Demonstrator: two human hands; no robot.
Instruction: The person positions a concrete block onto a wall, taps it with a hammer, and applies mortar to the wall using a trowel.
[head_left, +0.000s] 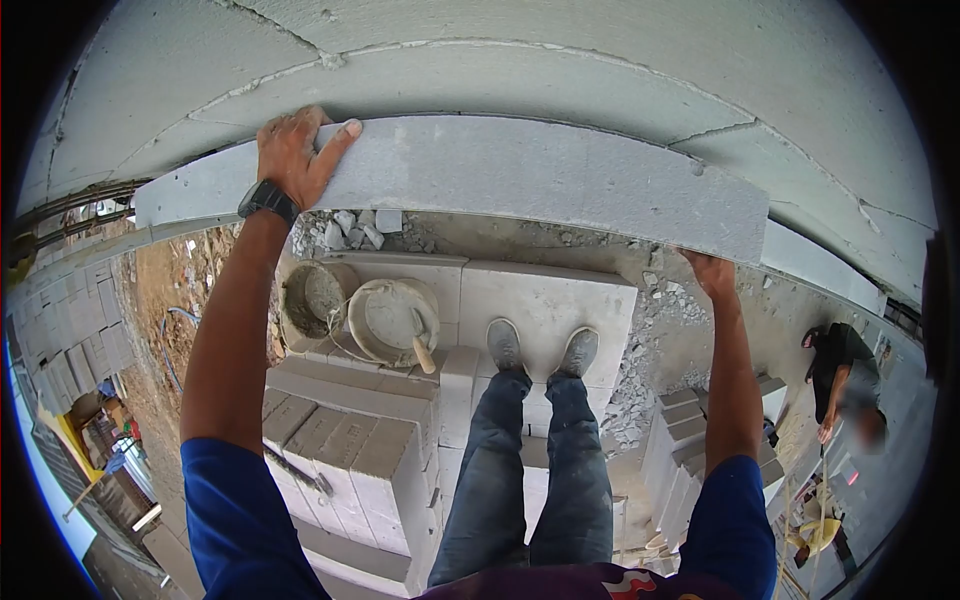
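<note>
Setting: a building site, seen from above through a round, curved view.

Wall: pale grey-green block masonry (600,70), rough mortar joints, across the top.

Underfoot: a platform of flat, pale grey blocks (545,290), bearing two grey lace-up shoes (505,345).

Containers: two round, mortar-stained buckets (437,312), side by side near the shoes; a trowel with a wooden handle (425,356) rests at the rim of the nearer one.

Stacks: rectangular pale grey blocks at left (345,440); a further stack of grey blocks at right (680,455).

Ground: bare brown earth at left with a thin blue hose (176,350); broken white-grey rubble (350,232) beyond the buckets.

Persons: one in dark clothing (852,350) and one in a yellow top (822,536), both at far right.

Principal item: a long, smooth, pale grey block (540,175), lengthwise just beside the wall, between both arms.

Left hand (295,155): arm extended, black wristwatch (268,200) at the wrist; clamped on the block's left part, fingers over the far edge, thumb spread along the face.

Right hand (710,272): arm extended, at the near edge toward the right end; fingers hidden beneath the block, grip cannot be told.
</note>
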